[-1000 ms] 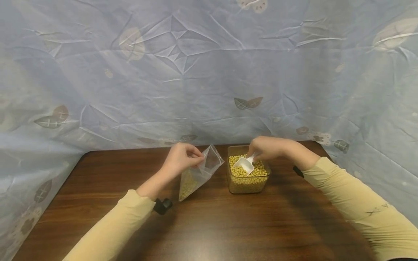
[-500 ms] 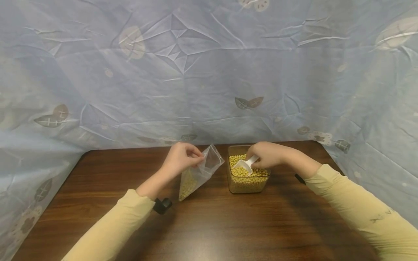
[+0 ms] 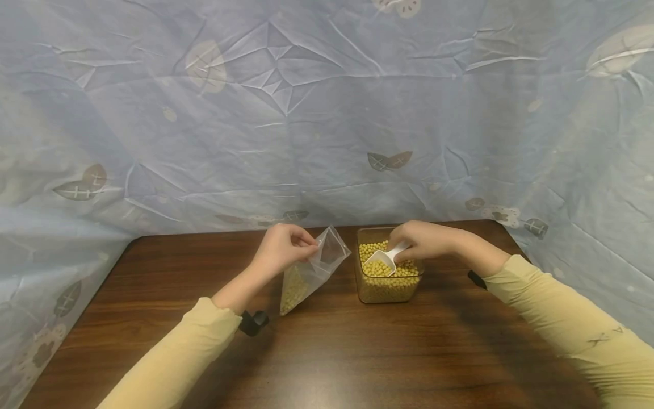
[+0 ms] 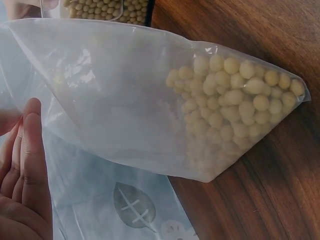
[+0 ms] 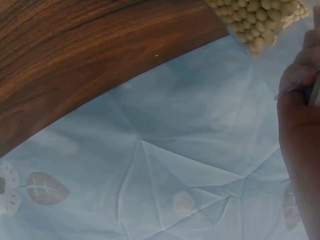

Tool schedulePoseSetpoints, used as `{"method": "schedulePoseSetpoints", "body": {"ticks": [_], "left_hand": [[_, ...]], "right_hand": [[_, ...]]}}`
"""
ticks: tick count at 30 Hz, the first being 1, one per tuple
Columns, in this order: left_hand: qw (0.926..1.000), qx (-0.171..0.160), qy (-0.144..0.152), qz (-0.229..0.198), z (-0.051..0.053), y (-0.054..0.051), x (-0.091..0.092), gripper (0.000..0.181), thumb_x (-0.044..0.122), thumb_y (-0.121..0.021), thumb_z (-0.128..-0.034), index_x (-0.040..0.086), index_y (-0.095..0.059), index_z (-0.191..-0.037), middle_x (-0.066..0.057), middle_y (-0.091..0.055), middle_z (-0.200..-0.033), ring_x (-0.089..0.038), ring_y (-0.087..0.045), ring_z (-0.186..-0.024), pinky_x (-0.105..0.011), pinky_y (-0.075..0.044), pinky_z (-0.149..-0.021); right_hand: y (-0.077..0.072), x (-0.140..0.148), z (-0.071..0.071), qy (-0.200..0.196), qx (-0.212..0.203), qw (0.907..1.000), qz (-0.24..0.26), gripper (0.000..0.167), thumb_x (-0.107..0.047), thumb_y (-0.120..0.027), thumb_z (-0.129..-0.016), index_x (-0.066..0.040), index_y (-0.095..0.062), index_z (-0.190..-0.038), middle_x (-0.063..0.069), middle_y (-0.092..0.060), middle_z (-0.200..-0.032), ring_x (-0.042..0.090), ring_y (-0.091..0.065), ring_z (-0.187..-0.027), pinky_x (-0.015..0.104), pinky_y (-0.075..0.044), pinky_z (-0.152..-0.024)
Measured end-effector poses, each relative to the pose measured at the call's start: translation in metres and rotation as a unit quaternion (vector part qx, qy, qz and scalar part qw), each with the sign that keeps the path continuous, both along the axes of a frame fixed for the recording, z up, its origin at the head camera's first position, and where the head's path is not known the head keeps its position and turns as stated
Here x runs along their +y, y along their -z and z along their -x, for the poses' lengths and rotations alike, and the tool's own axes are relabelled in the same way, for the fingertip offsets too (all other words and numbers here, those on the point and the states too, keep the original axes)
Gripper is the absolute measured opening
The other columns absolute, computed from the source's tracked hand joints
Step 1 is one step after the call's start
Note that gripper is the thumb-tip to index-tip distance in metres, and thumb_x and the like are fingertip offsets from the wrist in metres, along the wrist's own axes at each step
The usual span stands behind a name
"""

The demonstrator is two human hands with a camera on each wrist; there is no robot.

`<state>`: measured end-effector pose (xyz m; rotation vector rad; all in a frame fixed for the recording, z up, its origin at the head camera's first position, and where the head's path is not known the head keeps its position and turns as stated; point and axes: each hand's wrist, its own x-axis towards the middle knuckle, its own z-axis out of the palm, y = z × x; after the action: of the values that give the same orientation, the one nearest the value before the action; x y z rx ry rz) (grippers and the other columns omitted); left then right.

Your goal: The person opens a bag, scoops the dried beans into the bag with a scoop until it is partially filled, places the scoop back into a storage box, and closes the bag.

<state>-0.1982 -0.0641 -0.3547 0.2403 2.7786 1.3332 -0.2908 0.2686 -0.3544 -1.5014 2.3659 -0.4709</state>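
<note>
The left hand (image 3: 281,248) pinches the clear bag (image 3: 313,278) near its top edge, thumb and fingertips together on the plastic, seemingly so the mouth stays raised and parted towards the right. Beans (image 4: 232,97) fill the bag's low end, probably gathered there by their own weight; whether that end touches the table (image 3: 327,352) I cannot tell.

Just right of the bag stands the tub (image 3: 388,292) of yellow beans, presumably placed close for a short reach. The right hand (image 3: 420,241), over its right side, grips the handle of the white scoop (image 3: 385,260), cup tilted low among the tub's beans.
</note>
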Motion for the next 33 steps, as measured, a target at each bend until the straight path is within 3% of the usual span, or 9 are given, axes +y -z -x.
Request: {"method": "schedulePoseSetpoints", "body": {"ticks": [21, 27, 33], "left_hand": [[1.0000, 0.000, -0.002, 0.004, 0.000, 0.002, -0.005, 0.010, 0.013, -0.079, -0.0951, 0.004, -0.083, -0.098, -0.012, -0.083, -0.090, -0.019, -0.078, -0.072, -0.027, -0.061, -0.065], [1.0000, -0.002, -0.003, -0.003, -0.001, 0.001, -0.005, 0.010, 0.013, -0.079, -0.0951, 0.003, -0.082, -0.098, -0.013, -0.083, -0.090, -0.017, -0.078, -0.071, -0.028, -0.062, -0.067], [1.0000, 0.001, -0.001, -0.004, -0.002, 0.000, -0.004, 0.010, 0.012, -0.079, -0.0950, 0.003, -0.082, -0.098, -0.013, -0.083, -0.090, -0.018, -0.078, -0.071, -0.029, -0.063, -0.067]], "right_hand": [[-0.002, 0.012, -0.003, 0.021, 0.006, 0.9985, 0.051, 0.006, -0.010, -0.075, -0.097, -0.010, -0.080, -0.101, -0.004, -0.074, -0.093, 0.008, -0.068, -0.087, 0.031, -0.063, -0.082], [0.001, 0.023, -0.005, 0.052, -0.034, 0.9958, 0.067, 0.012, -0.012, -0.073, -0.100, -0.010, -0.080, -0.110, 0.001, -0.076, -0.104, 0.011, -0.071, -0.096, 0.032, -0.064, -0.088], [0.005, 0.030, -0.005, 0.066, -0.067, 0.9906, 0.100, 0.013, -0.009, -0.072, -0.100, -0.011, -0.080, -0.111, 0.002, -0.075, -0.106, 0.003, -0.067, -0.095, 0.028, -0.063, -0.088]]}}
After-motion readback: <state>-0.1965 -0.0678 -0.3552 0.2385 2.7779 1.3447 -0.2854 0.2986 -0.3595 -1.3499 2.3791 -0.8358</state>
